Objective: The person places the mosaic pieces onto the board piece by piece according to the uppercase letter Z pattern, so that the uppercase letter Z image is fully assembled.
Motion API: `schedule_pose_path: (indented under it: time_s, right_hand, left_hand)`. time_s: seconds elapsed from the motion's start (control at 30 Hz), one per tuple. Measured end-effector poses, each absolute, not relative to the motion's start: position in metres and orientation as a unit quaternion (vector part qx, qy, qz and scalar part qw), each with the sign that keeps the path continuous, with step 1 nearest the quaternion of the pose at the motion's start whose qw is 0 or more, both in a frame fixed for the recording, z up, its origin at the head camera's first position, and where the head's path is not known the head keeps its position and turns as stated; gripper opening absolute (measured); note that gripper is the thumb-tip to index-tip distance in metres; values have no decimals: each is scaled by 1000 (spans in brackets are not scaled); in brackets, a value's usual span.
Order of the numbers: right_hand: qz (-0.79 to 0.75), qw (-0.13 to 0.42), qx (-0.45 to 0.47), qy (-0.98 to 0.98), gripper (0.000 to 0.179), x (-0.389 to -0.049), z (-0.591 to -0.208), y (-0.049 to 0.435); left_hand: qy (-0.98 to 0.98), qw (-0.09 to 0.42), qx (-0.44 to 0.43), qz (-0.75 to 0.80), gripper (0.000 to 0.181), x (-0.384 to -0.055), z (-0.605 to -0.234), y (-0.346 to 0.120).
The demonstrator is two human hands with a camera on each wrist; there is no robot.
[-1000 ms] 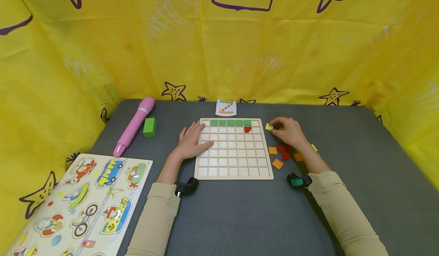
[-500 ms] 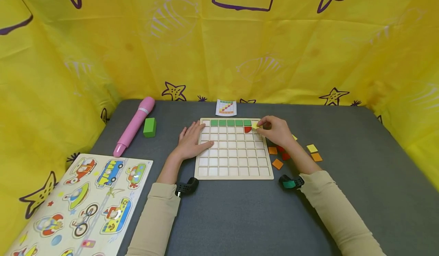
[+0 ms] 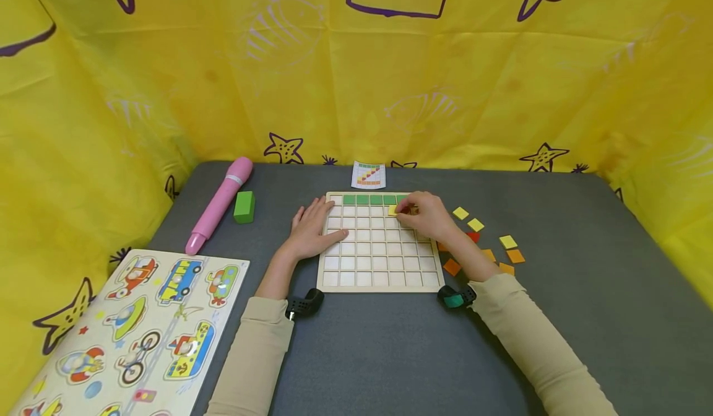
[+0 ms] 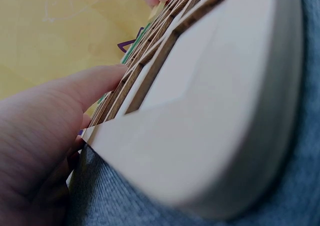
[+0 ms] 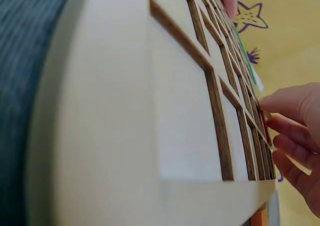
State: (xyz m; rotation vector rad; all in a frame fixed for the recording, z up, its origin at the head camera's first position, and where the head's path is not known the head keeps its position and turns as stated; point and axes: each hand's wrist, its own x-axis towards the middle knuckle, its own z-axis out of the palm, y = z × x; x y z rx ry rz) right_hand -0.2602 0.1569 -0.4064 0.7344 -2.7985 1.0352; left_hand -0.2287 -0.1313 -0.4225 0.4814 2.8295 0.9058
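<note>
A light wooden grid board (image 3: 379,290) lies mid-table, with a row of green square tiles (image 3: 362,200) along its far side. My left hand (image 3: 312,233) rests spread over the board's left edge, thumb on the grid; the left wrist view shows that thumb (image 4: 102,80) on the rim. My right hand (image 3: 426,215) pinches a yellow square tile (image 3: 392,210) at the second row, just left of where the red quarter-round tile (image 5: 265,128) sits; in the head view the fingers cover that red piece. In the right wrist view the right-hand fingers (image 5: 290,103) reach the board's far rows.
Loose yellow tiles (image 3: 508,242), orange tiles (image 3: 452,267) and a red tile (image 3: 473,236) lie right of the board. A pattern card (image 3: 368,175) lies behind it. To the left are a green block (image 3: 244,207), a pink microphone-shaped toy (image 3: 218,205) and a vehicle puzzle board (image 3: 158,323).
My right hand has carried the yellow tile leftward from the table beside the board to the grid's second row. The left hand has stayed in place.
</note>
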Motion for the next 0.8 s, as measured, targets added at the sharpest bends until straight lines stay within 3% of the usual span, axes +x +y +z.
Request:
schedule_pose_path:
  time_s: [0.23, 0.43, 0.8]
  right_hand:
    - [331, 35, 269, -904, 9, -259, -407, 152]
    - [349, 21, 237, -907, 19, -254, -406, 157]
    - [330, 26, 188, -925, 17, -236, -398, 207]
  left_hand:
    - [937, 66, 158, 304, 81, -229, -422, -131]
    - [937, 66, 159, 304, 80, -229, -423, -131]
    - [939, 70, 158, 299, 81, -229, -423, -131]
